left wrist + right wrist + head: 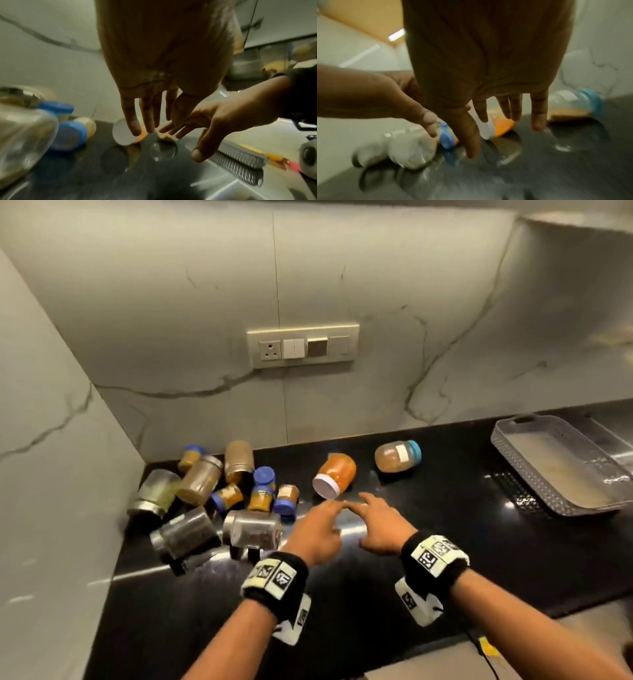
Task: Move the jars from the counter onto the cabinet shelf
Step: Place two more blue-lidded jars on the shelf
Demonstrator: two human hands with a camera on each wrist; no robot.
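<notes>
An orange jar (pixel 334 479) with a white lid is seen lying on its side on the black counter (pixel 445 542), lid end turned toward the person, near the middle of the worktop. Well to its right, a second jar with a light-blue lid (pixel 397 456) is also laid on its side, close to the wall. To the left, in the corner, a heap of tipped jars (pixel 212 494) is gathered: small ones with blue lids and larger clear ones with metal caps, several touching one another.

Both hands are held over the counter just in front of the orange jar, and nothing is gripped by either. The left hand (pixel 317 530) is spread, its fingers straight and parted, fingertips pointed at the white lid; in the left wrist view the fingers (pixel 135 121) are seen in front of the lid, though whether it is touched cannot be told. The right hand (pixel 378 525) is likewise spread wide, fingers extended and the thumb held apart, and its fingertips are brought close to those of the left hand. In the right wrist view the extended fingers (pixel 537 115) are shown above the dark surface, between the orange jar and the light-blue-lidded one.

A grey perforated tray (pixel 534 474) is set at the far right of the counter, and a switch panel (pixel 303 345) is mounted on the marble wall behind.
</notes>
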